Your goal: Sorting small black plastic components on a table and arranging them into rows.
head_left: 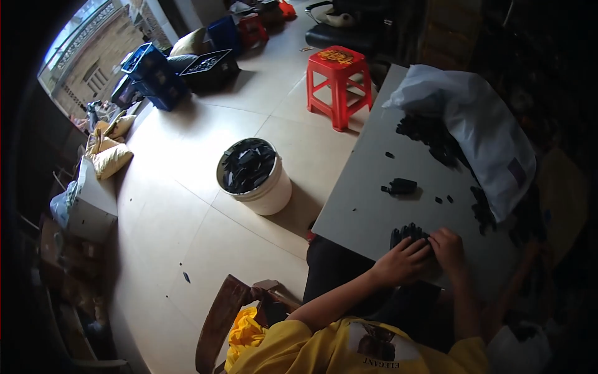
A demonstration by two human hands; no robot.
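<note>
My left hand (405,260) rests over a row of small black plastic-looking pieces (406,233) near the table's front edge, its fingers closed around their near side. Against the right end of that row, my right hand (447,249) has its fingers bent together; whatever lies between them is hidden. Farther up the table sits a small cluster of dark pieces (402,186), with a few loose bits beside it. A larger heap of black pieces (430,138) spreads beside a white plastic sack (479,118), partly under it.
Left of the table (367,156) stands a white bucket (268,196) filled with black pieces. A red plastic stool (338,81) is beyond it. Blue crates (159,84) and a black crate (212,68) stand at the far left. A wooden chair (221,318) is beside me.
</note>
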